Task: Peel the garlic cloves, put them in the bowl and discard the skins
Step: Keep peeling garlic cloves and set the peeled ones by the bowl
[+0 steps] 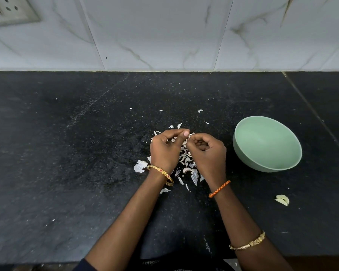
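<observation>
My left hand (165, 148) and my right hand (207, 151) meet fingertip to fingertip over the black counter, both pinching a small garlic clove (188, 136) that is mostly hidden between the fingers. Under and around the hands lies a scatter of white garlic skins (186, 163). One bigger piece of skin (140, 166) lies left of my left wrist. A pale green bowl (243, 153) stands to the right of my right hand, and its visible inside looks bare. Two peeled cloves (282, 200) lie on the counter near the front right.
The black speckled counter (67, 153) runs back to a white marbled tile wall (164, 36). A switch plate (10, 10) is at the top left. The counter's front edge is just below my forearms.
</observation>
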Available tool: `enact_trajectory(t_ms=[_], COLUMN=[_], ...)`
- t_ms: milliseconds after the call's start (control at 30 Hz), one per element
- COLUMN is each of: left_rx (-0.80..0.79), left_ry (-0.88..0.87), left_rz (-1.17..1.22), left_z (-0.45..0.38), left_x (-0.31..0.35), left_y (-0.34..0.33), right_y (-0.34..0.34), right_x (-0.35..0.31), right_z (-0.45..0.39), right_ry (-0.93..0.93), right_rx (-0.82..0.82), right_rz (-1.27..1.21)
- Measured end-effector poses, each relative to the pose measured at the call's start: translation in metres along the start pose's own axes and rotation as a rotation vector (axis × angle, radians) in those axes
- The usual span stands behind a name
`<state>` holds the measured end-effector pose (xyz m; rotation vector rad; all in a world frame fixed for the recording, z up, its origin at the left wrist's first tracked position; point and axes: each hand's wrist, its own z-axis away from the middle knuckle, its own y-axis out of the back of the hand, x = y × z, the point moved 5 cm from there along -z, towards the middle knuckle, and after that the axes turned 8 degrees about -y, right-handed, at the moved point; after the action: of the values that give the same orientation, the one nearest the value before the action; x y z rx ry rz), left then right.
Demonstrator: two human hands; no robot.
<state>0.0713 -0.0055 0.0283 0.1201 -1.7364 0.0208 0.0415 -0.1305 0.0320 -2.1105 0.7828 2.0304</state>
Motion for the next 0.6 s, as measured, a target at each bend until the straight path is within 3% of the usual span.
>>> enact_trajectory(t_ms=[133, 233, 467, 600], left_rx=[-0.008, -0.036, -0.218, -0.216], left_ry=[-0.196, -0.25, -0.159, -0.106], left_rz=[-0.206, -0.263, -0.152, -0.125], left_z=[0.002, 0.001, -0.006, -0.004], left_x=[0.005, 0.005, 0.005, 0.001], left_y=[-0.001, -0.001, -0.002, 0.0], right_y=[0.002, 0.004, 0.006, 0.01], right_x=[-0.001, -0.001, 0.004, 0.007], right_z=[0.0, -0.002, -0.008, -0.011], right_ry=[0.014, 0.036, -0.075, -0.128], right_rx=[0.008, -0.011, -0.065, -0.084], right_rz=[0.052, 0.098, 0.026, -0.039])
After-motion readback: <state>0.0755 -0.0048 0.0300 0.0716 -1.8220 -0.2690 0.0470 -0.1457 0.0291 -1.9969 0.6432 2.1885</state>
